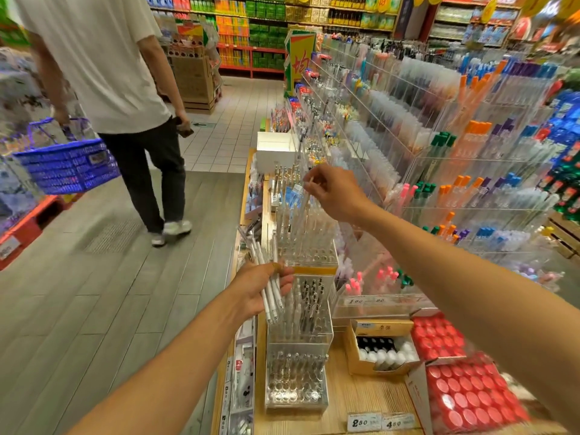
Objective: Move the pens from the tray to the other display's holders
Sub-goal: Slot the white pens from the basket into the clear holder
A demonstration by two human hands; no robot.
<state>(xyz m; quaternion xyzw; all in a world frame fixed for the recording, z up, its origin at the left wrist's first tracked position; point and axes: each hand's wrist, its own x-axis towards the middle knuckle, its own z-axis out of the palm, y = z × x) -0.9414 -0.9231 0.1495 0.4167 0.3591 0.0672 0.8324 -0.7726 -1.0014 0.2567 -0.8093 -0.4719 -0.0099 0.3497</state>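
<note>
Right hand (337, 196) pinches one clear pen (303, 205) by its top above the tiered acrylic holder (306, 246), so I'd keep it near upright, aim for a free hole, while left hand (262, 290) grips the white pen bundle (266, 284).

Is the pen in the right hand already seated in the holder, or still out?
Cannot tell for sure. The right hand pinches the pen at its top, tilted over the upper holder; its lower end is hidden among standing pens.
</note>
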